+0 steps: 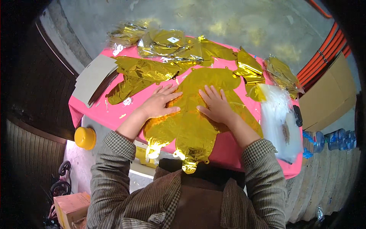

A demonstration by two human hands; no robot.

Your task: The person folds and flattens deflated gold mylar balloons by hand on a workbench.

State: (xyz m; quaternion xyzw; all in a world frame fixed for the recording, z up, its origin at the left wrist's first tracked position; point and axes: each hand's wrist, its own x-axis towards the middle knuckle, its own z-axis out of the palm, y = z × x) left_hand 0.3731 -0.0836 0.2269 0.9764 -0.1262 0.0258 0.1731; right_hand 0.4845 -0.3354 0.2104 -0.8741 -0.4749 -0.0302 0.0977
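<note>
Spreading beneath both hands, the pink tabletop (93,113) runs from beyond the left forearm to past the right one. Its surface shows in a broad strip left of the left hand (160,105), out to the left edge, and in a patch beside the right forearm. Beyond the fingertips, foil and packets crowd the far edge. To the right of the right hand, past the tabletop's edge, stands a carton (331,95); its inside cannot be made out.

The gold foil (192,112) lies directly under the hands, its lower lobes reaching over the near edge between the forearms. Left hand and right hand (218,107) rest apart on it, palms down, fingers spread, gripping nothing.

Past the left fingertips lies more foil (146,70), with a cardboard stack (91,81) at its left. Right of the right hand lie clear bags (274,120), a dark patch showing in them, too blurred to name. Clear packets (167,42) ahead of the left hand hold folded gold foil, as does a packet (284,75) ahead and right of the right hand. Left of the left forearm, off the tabletop, is a yellow tub (85,138). A white scrap (127,101) lies left of the left hand.
</note>
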